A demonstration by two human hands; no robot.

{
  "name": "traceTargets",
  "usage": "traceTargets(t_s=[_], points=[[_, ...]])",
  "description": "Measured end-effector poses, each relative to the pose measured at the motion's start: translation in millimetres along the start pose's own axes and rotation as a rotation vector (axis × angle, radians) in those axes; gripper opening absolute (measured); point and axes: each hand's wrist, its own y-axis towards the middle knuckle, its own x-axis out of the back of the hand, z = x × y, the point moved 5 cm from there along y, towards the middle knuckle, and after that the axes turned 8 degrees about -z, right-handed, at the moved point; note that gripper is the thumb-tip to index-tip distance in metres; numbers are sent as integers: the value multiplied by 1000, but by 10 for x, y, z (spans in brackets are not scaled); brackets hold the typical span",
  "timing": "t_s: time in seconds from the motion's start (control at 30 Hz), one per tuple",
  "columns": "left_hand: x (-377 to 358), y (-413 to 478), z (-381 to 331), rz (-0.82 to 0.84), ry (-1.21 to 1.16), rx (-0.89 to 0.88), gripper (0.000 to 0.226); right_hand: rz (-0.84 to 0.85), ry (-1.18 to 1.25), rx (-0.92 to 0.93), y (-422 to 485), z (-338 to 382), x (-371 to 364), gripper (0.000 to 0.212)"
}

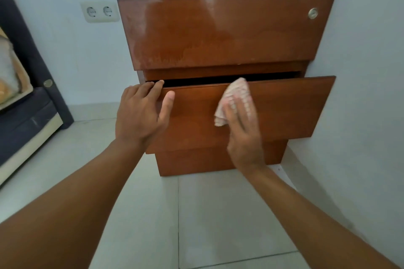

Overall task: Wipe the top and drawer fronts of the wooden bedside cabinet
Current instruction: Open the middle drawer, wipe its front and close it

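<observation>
A glossy brown wooden bedside cabinet stands against the wall. Its top drawer front shows pale smears and a round metal lock. The lower drawer is pulled out a little, with a dark gap above it. My left hand grips the left top edge of this drawer front, fingers over the rim and thumb on the face. My right hand presses a pink and white checked cloth flat against the middle of the drawer front. The cloth's upper end reaches the drawer's top edge.
A double wall socket sits left of the cabinet. A dark bed frame with bedding stands at the far left. The right wall runs close along the cabinet's side. Pale floor tiles lie below.
</observation>
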Motion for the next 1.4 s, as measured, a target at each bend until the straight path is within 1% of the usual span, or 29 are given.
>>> traceTargets(t_s=[0.07, 0.13, 0.2, 0.27, 0.33, 0.53, 0.6, 0.77, 0.9, 1.03, 1.1, 1.13, 1.23, 1.3, 1.37, 1.4], points=[[-8, -1, -14, -4, -9, 21, 73, 133, 42, 153, -137, 503, -327, 58], [-14, -20, -19, -8, -28, 34, 70, 224, 36, 225, -260, 765, -640, 47], [-8, -38, -10, -8, -42, 36, 69, 351, -48, 219, -385, 838, -897, 50], [-6, -36, 3, -5, -54, 31, 69, 427, -151, 207, -523, 790, -1040, 58], [-5, -22, 13, -3, -57, 21, 69, 439, -200, 224, -608, 682, -1057, 64], [-15, 6, 37, 9, -43, -4, 76, 400, -296, 296, -733, 61, -837, 64], [-21, 20, 34, 15, -44, -9, 76, 386, -326, 290, -738, -186, -730, 64], [-31, 11, 22, 0, -50, 9, 73, 339, -438, 73, -764, -984, -296, 76], [-43, 6, -1, -25, -49, 16, 73, 344, -447, -24, -666, -1443, 79, 76], [-55, -2, -11, -40, -40, 24, 73, 272, -448, -266, -445, -1867, 440, 74], [-51, -3, -18, -50, -40, 25, 72, 263, -398, -313, -376, -1920, 538, 69], [-52, -7, -24, -54, -37, 21, 71, 228, -374, -326, -353, -1896, 579, 67], [-67, -19, -30, -61, -7, 6, 69, 21, -312, -395, -184, -1737, 700, 63], [-80, -32, -42, -43, 19, 8, 68, -105, -294, -484, 24, -1602, 796, 53], [-81, -69, -96, -19, 33, -7, 65, -144, -257, -557, 243, -1429, 867, 42], [-75, -100, -149, -15, 39, -39, 64, -115, -234, -555, 339, -1312, 870, 37]])
